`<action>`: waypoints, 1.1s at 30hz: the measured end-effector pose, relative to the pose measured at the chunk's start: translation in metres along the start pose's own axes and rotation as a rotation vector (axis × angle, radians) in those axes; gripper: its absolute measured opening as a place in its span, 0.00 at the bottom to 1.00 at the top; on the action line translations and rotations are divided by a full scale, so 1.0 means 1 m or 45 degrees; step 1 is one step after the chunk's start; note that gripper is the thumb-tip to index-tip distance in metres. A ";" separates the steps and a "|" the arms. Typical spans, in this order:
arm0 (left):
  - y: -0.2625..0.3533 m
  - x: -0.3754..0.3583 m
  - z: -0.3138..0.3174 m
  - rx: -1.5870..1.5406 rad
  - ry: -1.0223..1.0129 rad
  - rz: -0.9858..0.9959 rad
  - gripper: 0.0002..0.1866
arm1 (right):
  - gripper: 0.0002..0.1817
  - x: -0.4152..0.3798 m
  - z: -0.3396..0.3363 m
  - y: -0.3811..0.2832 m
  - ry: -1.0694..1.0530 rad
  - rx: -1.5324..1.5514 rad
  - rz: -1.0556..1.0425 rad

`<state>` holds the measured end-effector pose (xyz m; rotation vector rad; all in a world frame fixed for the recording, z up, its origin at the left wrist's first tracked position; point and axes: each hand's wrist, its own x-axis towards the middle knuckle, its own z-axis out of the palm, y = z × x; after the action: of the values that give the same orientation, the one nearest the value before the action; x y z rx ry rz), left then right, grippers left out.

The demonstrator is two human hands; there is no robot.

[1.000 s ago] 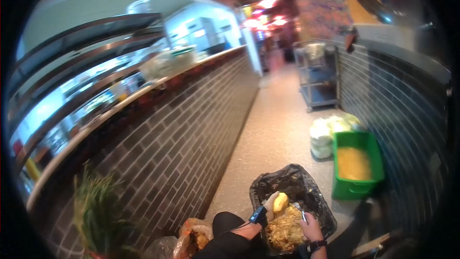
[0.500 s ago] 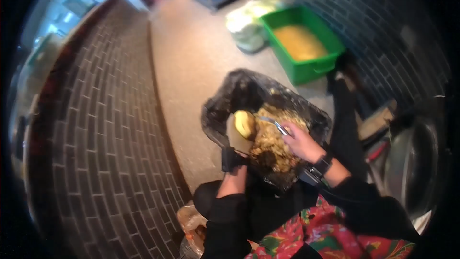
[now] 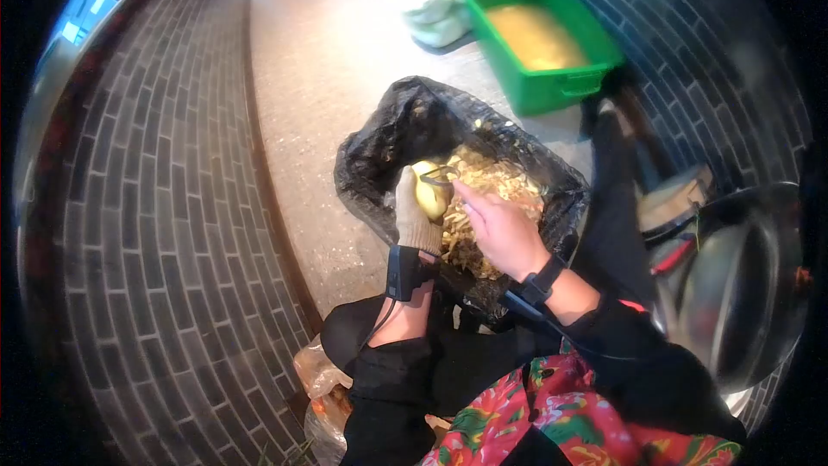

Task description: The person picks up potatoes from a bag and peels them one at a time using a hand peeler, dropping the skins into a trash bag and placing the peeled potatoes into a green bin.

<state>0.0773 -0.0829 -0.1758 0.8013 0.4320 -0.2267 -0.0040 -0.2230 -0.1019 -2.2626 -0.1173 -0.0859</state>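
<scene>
My left hand (image 3: pixel 414 226), in a light knitted glove, is closed around a potato (image 3: pixel 433 200). Pale yellow flesh shows on the potato's upper part, and its lower side looks darker. In my bare right hand (image 3: pixel 511 237) is a peeler (image 3: pixel 442 174), its head against the top of the potato. Both hands are over a container lined with a black plastic bag (image 3: pixel 373 151). Inside it lies a heap of peelings (image 3: pixel 504 179), pale with darker brown bits near me.
Beyond the bag stands a green tub (image 3: pixel 543 99) with yellowish contents, beside a whitish bag (image 3: pixel 431 13). At right are a large metal pan (image 3: pixel 733 285) and a red-handled tool (image 3: pixel 674 255). A clear plastic bag (image 3: pixel 323 371) sits at lower left. Brick walls (image 3: pixel 172 233) flank the floor.
The peeler has come from the right of the potato onto its top, and my right hand has moved closer. The camera view has tilted, so everything sits higher in the frame.
</scene>
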 end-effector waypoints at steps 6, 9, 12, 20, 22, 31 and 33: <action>0.016 0.001 -0.012 -0.101 0.164 0.082 0.25 | 0.22 -0.026 0.018 -0.005 -0.222 -0.032 0.048; 0.023 -0.001 -0.011 -0.133 0.137 0.107 0.25 | 0.23 -0.028 0.017 -0.004 -0.314 -0.015 0.093; 0.017 0.007 -0.024 -0.062 0.072 0.080 0.24 | 0.23 -0.016 0.007 -0.002 -0.104 0.103 0.006; 0.008 -0.001 -0.011 -0.069 0.006 0.017 0.21 | 0.25 -0.008 0.020 -0.009 -0.075 -0.198 -0.094; 0.009 0.005 -0.023 -0.067 0.090 0.024 0.23 | 0.24 -0.022 0.027 -0.014 -0.145 -0.204 -0.050; 0.037 0.000 -0.012 -0.191 0.117 0.055 0.26 | 0.22 -0.015 0.013 -0.002 -0.133 0.113 0.007; 0.030 -0.001 -0.011 -0.181 -0.082 0.122 0.25 | 0.22 -0.003 0.001 -0.004 -0.127 0.098 0.043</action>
<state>0.0842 -0.0542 -0.1626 0.6714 0.3441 -0.1303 -0.0072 -0.2199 -0.0992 -2.1912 -0.1327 0.0487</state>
